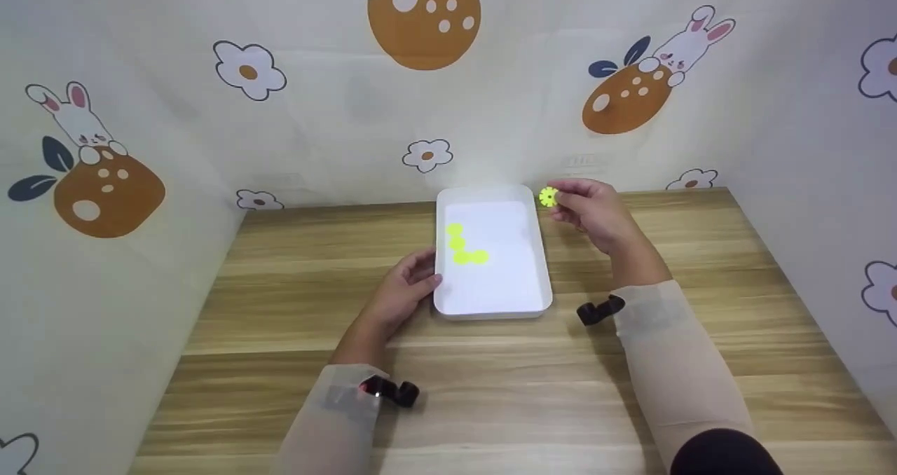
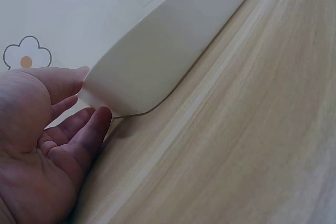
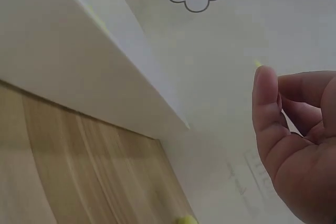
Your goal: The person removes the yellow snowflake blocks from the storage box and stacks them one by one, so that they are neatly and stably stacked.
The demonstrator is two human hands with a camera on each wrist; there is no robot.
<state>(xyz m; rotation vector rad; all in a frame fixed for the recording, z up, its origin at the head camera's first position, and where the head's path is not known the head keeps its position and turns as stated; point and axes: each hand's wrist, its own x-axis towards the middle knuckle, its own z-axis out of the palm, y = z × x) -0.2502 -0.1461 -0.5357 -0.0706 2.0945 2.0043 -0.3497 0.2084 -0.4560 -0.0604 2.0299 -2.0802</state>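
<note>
Our right hand has its grip clamped together: thumb and fingers pinch a notched yellow disc, which sits between one and two o'clock from the middle of the white tray, just outside its far corner. Our left hand, at the tray's eight o'clock, has its grip clamped on that edge, thumb and fingers a little spread about the side wall.

In the tray, four more yellow discs form a touching L, from about ten round to eight o'clock. At six o'clock in the right wrist view we see a yellow blur, too cut off to name.

The tray lies on a wood-grained table. At twelve o'clock, beyond the table, a pale wall covering shows flowers, rabbits and brown fruit, and similar sheets stand at nine and three. We wear pale sleeves with black cameras at the wrists.
</note>
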